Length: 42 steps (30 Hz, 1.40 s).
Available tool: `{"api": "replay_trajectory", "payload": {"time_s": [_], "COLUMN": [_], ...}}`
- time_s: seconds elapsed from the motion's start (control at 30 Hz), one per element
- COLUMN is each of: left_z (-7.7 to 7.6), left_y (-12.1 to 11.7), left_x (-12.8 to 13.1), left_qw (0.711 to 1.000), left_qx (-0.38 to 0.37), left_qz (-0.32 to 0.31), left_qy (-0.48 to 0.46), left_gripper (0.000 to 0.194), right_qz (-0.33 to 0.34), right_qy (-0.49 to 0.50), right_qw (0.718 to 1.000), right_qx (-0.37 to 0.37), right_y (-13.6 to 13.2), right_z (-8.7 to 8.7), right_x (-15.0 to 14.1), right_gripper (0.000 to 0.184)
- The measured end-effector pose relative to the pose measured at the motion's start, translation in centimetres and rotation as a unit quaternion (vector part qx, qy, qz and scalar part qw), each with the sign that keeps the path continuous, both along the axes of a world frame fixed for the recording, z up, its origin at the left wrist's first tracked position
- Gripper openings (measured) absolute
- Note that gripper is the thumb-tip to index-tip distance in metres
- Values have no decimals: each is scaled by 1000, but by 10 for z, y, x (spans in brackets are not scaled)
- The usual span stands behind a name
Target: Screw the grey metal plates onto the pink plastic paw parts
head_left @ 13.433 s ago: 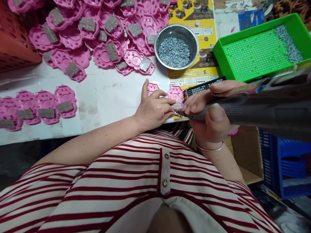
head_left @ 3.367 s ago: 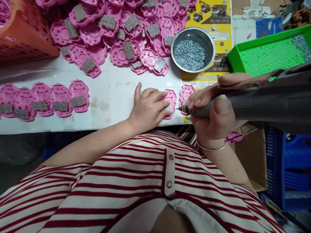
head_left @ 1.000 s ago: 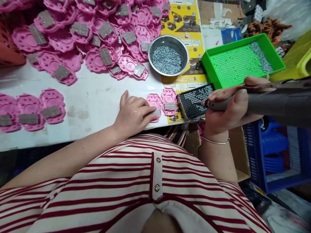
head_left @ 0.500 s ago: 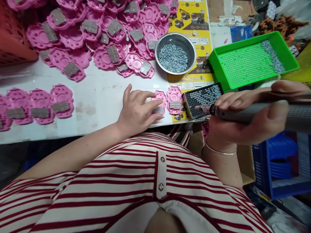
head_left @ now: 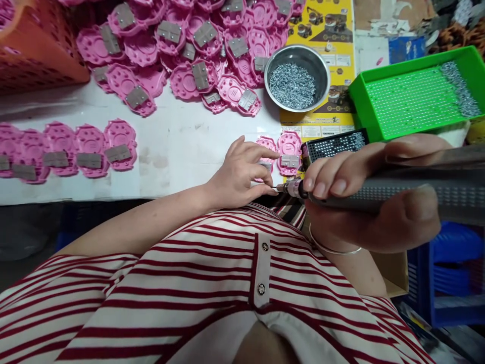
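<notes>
Casings [head_left: 290,142] are pink, the driver [head_left: 382,183] grey — the shirt [head_left: 197,283] striped red.

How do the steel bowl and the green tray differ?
The steel bowl is round; the green tray is rectangular. The bowl is shiny metal, the tray bright green. The bowl's small silvery pieces cover its middle; the tray's mostly line one end. Both hold such pieces.

Pink part [head_left: 267,142] partly behind left fingers [head_left: 261,152], screwdriver [head_left: 454,182] partly beyond picture's edge.
</notes>
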<state>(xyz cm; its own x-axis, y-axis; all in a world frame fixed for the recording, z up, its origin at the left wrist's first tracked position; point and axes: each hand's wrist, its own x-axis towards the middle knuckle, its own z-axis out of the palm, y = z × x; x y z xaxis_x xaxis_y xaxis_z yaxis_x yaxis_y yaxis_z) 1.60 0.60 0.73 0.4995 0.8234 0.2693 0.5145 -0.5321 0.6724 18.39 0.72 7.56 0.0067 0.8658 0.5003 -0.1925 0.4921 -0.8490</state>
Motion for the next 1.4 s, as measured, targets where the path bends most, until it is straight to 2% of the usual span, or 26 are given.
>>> {"api": "replay_trajectory", "payload": {"time_s": [0.1, 0.17, 0.23, 0.3, 0.4, 0.47, 0.53, 0.73, 0.8, 0.93, 1.17, 1.3, 1.4], "left_z": [-1, -1, -3, -6, -12, -17, -21, -23, -21, -19, -20, -19, -18], "left_y": [0, -1, 0, 0, 2, 2, 2, 1, 2, 3, 3, 3, 3], "left_x": [-2, -3, -3, -4, -6, -8, -10, -9, -9, -8, -8, -7, -7], "left_qw": [1000, 999, 999, 998, 993, 990, 988, 987, 988, 990, 989, 989, 989], "left_qx": [22, 31, 28, 26, 35, 44, 52, 65, 56, 44, 50, 39, 28], "left_qz": [-16, -25, -26, -5, 53, 68, 67, 68, 65, 58, 55, 54, 52], "left_qy": [6, 17, 36, 59, 98, 119, 133, 131, 125, 118, 130, 132, 133], "left_gripper": [18, 19, 20, 26, 57, 63, 58, 39, 37, 35, 33, 32, 29], "right_qz": [25, 74, 88, 55, -17, -55, -74, -56, -41, -33, -48, -36, -49], "right_qy": [48, 53, 56, 50, 15, 5, -10, -6, 8, 48, 35, 4, -9], "right_qw": [997, 993, 991, 993, 994, 992, 993, 996, 998, 993, 993, 999, 998], "right_qx": [61, 74, 82, 93, 104, 112, 94, 73, 56, 102, 102, 35, 36], "right_y": [2, 4, 4, 4, 5, 8, 11, 16, 16, 22, 28, 22, 21], "right_z": [3, 3, 1, -5, -17, -26, -34, -49, -52, -58, -62, -63, -65], "right_x": [-9, -13, -15, -17, -17, -17, -15, -15, -17, -20, -20, -17, -15], "right_gripper": [9, 8, 5, 11, 21, 23, 26, 30, 29, 30, 34, 28, 32]}}
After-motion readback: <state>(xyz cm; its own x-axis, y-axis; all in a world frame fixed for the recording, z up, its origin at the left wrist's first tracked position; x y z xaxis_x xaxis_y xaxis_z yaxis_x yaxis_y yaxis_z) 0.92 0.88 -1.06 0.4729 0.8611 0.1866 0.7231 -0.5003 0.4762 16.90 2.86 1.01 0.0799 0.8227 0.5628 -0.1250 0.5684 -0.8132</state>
